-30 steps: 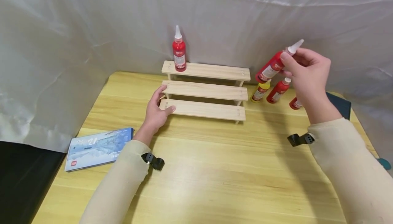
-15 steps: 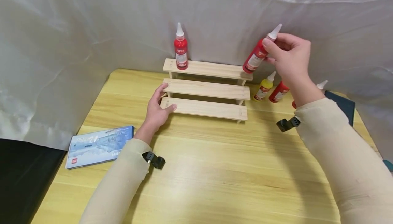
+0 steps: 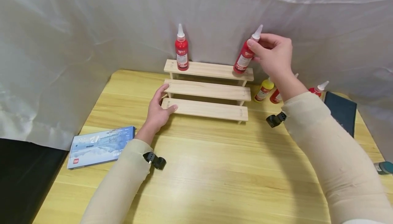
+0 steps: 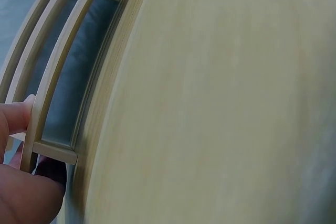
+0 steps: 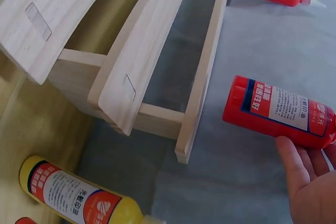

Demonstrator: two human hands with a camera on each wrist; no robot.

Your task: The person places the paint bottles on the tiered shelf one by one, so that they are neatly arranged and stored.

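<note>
In the head view, a wooden three-step display rack [image 3: 207, 89] stands at the back of the table. My left hand [image 3: 156, 114] grips its left end, thumb on the lowest step and fingers by the middle one. My right hand [image 3: 276, 56] holds a red squeeze bottle [image 3: 243, 61] near its white nozzle, fingers and thumb round its upper part. This bottle leans a little to the right, its base close over the top step's right end. In the right wrist view, a gap shows between base and step. Another red bottle [image 3: 182, 54] stands upright on the top step's left end.
Right of the rack stand a yellow bottle [image 3: 264, 90] and two red bottles, one partly behind my right forearm. A dark flat object [image 3: 340, 113] lies beyond them, and a teal-capped container [image 3: 383, 167] sits at the right edge. A blue box [image 3: 98, 147] lies left.
My right hand has carried the red bottle leftward from above the bottles on the table to over the top step, turning it more upright. The left hand keeps its place on the rack.
</note>
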